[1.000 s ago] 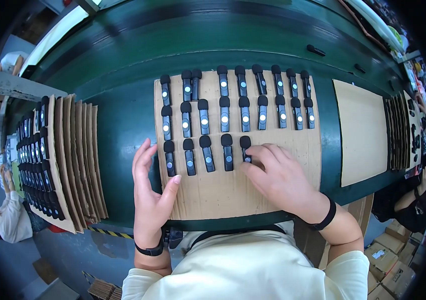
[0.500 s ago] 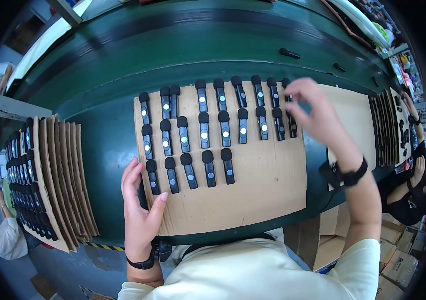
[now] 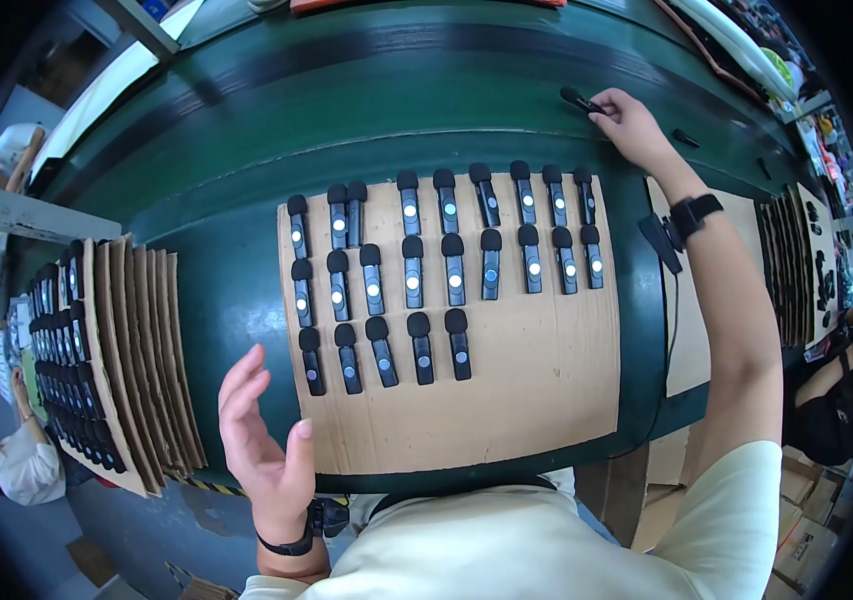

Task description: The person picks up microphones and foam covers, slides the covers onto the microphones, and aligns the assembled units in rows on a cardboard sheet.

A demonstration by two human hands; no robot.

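Note:
My right hand (image 3: pixel 626 125) reaches over the green belt and grips a small black clip-on microphone (image 3: pixel 576 98) with a foam tip between thumb and fingers. Nearer to me, a brown cardboard sheet (image 3: pixel 536 390) lies flat, carrying similar microphones (image 3: pixel 460 348) in three rows, foam tips pointing away from me. Two rows run across the whole sheet. The nearest row stops around its middle. My left hand (image 3: pixel 271 450) is open beside the sheet's near left corner, fingers apart and holding nothing.
On the left stands a stack of cardboard sheets (image 3: pixel 151 350), microphones on its top one. Farther along the belt lies another dark microphone (image 3: pixel 686 138). To the right are a bare cardboard sheet (image 3: pixel 691 340) and a second stack (image 3: pixel 784 270). Other people work at both sides.
My right hand has moved from the sheet's far right corner out to the belt and taken hold of a microphone there. My left hand has drawn slightly away from the sheet.

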